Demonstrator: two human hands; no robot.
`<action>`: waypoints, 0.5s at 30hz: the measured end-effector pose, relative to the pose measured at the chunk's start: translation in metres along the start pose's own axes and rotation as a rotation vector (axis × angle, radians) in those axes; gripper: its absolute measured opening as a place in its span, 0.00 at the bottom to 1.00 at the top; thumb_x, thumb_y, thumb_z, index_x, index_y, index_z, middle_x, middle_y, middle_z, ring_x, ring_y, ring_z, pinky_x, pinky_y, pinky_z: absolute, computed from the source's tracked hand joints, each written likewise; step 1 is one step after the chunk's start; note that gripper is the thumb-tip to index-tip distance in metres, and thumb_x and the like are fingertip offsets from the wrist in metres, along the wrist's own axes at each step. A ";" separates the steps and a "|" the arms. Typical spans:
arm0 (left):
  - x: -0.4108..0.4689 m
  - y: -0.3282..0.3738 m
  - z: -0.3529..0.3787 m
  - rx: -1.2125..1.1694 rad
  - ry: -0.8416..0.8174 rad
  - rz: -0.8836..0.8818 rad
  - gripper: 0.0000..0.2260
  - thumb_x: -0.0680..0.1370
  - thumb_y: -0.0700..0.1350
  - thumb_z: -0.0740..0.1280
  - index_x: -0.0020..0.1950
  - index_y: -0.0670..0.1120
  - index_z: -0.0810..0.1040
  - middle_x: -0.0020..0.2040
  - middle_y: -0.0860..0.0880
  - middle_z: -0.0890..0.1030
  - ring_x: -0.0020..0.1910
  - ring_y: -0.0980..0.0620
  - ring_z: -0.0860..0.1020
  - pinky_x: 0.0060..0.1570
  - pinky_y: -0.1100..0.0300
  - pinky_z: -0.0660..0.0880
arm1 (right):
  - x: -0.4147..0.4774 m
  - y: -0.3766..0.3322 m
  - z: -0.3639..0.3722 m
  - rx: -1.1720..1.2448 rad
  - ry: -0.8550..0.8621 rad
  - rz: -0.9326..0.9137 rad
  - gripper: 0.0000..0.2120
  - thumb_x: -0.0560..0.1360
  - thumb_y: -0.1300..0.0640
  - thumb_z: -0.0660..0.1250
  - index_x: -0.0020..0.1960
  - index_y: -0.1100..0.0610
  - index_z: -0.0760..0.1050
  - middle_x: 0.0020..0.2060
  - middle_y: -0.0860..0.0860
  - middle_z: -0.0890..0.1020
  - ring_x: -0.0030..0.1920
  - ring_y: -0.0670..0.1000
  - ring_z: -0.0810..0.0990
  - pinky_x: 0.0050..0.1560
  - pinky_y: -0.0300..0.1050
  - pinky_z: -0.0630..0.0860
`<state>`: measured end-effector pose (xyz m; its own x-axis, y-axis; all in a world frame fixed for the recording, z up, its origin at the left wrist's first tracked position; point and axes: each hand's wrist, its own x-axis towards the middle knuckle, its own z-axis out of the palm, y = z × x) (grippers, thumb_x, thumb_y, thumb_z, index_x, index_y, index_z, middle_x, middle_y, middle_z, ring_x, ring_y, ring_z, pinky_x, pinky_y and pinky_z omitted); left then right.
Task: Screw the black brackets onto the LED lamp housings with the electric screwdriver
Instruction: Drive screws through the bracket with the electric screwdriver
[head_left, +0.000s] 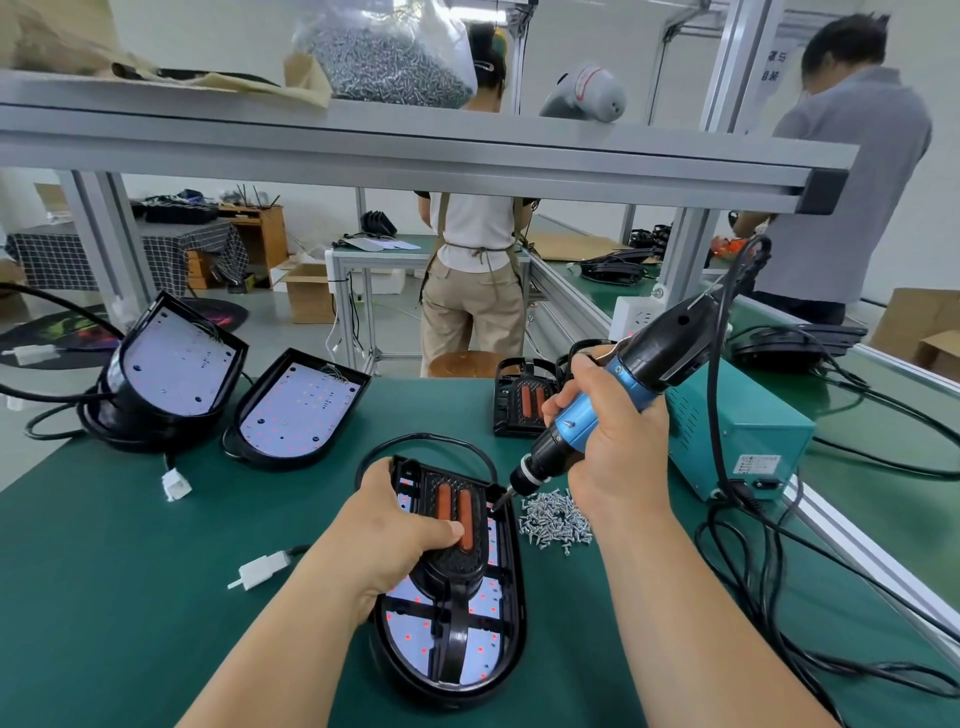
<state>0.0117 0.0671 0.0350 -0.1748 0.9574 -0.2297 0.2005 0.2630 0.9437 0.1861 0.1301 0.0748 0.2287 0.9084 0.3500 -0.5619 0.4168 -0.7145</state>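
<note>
Left hand (400, 530) grips the black bracket (457, 566), thumb pressed on top, holding it on the LED lamp housing (511, 613) at near centre of the green table (130, 571). Right hand (618, 436) is wrapped round the electric screwdriver (670, 338), bit tip at the bracket's far right corner. Loose screws (556, 519) lie just right of the housing.

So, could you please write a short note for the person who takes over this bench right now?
Left hand holds the black bracket down on the lamp housing.
Right hand grips the electric screwdriver, its bit at the bracket's far right corner.
Loose screws lie right of the housing.
Done: bracket placed; screws already in cannot be told.
Left: this bracket's screws, then two open housings at far left. A spare bracket lies behind.
</note>
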 end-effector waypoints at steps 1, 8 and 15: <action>0.000 0.000 0.001 -0.004 0.001 0.004 0.32 0.61 0.41 0.78 0.62 0.49 0.71 0.52 0.47 0.85 0.51 0.45 0.83 0.61 0.44 0.76 | 0.000 0.000 0.000 0.001 -0.002 0.000 0.08 0.68 0.60 0.73 0.40 0.52 0.74 0.26 0.50 0.75 0.27 0.49 0.75 0.34 0.45 0.77; 0.001 0.000 0.002 -0.019 0.001 0.019 0.31 0.57 0.43 0.77 0.59 0.50 0.73 0.50 0.47 0.85 0.50 0.45 0.84 0.60 0.45 0.77 | -0.002 -0.003 0.003 0.012 -0.026 0.007 0.08 0.68 0.61 0.72 0.36 0.52 0.74 0.27 0.51 0.73 0.28 0.51 0.73 0.35 0.46 0.78; 0.001 0.000 0.002 -0.027 0.004 0.028 0.31 0.57 0.43 0.76 0.59 0.49 0.73 0.50 0.47 0.85 0.50 0.45 0.84 0.60 0.44 0.77 | -0.002 -0.003 0.001 0.007 -0.024 0.025 0.08 0.70 0.63 0.72 0.40 0.53 0.75 0.26 0.51 0.74 0.29 0.50 0.74 0.35 0.46 0.77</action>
<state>0.0130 0.0677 0.0341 -0.1729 0.9640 -0.2022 0.1793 0.2326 0.9559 0.1867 0.1269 0.0766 0.1954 0.9173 0.3469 -0.5731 0.3938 -0.7187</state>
